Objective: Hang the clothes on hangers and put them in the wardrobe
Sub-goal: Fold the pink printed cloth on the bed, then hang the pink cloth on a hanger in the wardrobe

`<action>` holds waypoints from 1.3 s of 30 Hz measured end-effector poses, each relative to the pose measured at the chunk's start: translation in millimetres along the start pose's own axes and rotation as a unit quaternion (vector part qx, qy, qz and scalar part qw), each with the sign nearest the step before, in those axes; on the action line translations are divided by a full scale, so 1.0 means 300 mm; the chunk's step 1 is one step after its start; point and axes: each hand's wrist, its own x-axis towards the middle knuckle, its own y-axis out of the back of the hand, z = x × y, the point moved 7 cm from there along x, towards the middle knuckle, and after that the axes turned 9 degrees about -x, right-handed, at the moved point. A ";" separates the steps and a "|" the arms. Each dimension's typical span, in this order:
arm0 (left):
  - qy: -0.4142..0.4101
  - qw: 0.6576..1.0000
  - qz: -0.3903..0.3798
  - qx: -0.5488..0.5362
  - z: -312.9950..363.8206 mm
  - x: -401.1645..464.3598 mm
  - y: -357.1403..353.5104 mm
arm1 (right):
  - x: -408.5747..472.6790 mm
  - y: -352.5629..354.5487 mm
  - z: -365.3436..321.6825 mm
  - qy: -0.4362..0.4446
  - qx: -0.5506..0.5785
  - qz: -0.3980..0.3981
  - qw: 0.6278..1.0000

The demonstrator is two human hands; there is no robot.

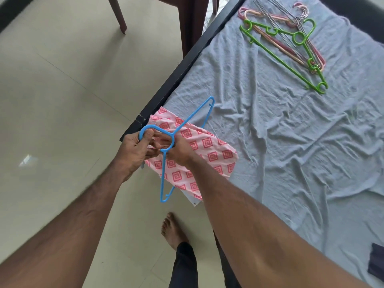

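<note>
I grip hanger (166, 142) with left hand (133, 150), right hand (178, 152) | cloth (207, 150) at bed (291, 121) edge, unhung | wardrobe pending

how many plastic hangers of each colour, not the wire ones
blue hanger, both hands on it: 1
green hanger, on the bed: 1
pink hangers, piled under the green one: at least 2; overlap hides the exact number
total: at least 4
</note>
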 end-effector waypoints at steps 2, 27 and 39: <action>-0.010 1.000 -0.008 0.008 0.013 -0.010 -0.025 | -0.050 0.090 0.007 -0.015 -0.064 0.130 0.989; -0.149 0.959 0.068 0.231 0.710 -0.519 0.085 | -0.437 0.431 -0.449 0.043 -0.504 0.005 0.863; -0.232 0.921 0.112 0.291 1.381 -1.137 0.572 | -0.789 0.337 -1.424 0.315 -0.470 0.204 0.799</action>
